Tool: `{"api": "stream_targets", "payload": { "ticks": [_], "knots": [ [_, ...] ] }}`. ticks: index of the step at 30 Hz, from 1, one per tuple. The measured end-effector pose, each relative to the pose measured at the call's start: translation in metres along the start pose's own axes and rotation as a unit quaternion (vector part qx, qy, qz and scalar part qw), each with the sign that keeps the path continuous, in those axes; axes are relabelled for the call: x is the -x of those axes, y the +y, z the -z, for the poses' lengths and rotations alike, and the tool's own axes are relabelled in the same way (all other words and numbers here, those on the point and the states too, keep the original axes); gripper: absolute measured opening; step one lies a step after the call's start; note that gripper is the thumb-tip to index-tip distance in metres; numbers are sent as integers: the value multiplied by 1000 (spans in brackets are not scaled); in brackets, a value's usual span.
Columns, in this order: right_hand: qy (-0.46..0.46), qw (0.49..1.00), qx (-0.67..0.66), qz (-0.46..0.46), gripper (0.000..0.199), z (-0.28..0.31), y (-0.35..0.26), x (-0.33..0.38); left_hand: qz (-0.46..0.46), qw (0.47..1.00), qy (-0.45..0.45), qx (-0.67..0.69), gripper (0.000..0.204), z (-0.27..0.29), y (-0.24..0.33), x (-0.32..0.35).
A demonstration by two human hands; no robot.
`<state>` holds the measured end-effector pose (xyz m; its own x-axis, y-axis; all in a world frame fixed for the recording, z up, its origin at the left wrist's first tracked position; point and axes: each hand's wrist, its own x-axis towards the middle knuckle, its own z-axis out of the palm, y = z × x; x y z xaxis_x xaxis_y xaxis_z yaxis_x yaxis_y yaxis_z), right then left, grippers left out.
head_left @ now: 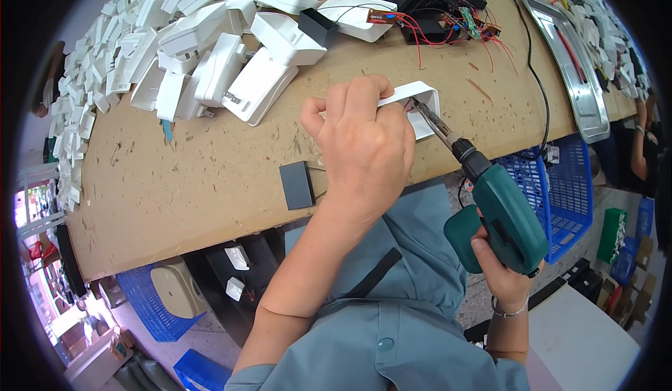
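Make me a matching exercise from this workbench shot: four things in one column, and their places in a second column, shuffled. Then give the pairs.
Things:
1. green power screwdriver
2. white plastic housing
3. small dark grey block
4. metal tray

Places:
A. lying on the bench near its front edge, left of the left hand
B. at the bench's far right end
C. gripped in the right hand
D. held down under the left hand

Pairs: 1-C, 2-D, 3-A, 4-B
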<state>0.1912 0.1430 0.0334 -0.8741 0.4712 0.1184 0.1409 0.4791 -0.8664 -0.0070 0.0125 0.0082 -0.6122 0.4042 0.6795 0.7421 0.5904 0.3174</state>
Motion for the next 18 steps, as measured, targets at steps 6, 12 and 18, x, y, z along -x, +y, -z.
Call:
{"api": "stream_targets", "payload": {
  "ticks": [6,12,18],
  "knots": [
    [-19,999,-3,-25,42,7,1,9,6,1000,-4,9,6,0,1,-1],
    [-70,989,-124,25,49,13,7,15,7,1000,-10,5,6,2,0,-1],
    [-8,984,-177,-8,50,11,2,22,11,1000,-15,15,6,2,0,-1]
  ]
}}
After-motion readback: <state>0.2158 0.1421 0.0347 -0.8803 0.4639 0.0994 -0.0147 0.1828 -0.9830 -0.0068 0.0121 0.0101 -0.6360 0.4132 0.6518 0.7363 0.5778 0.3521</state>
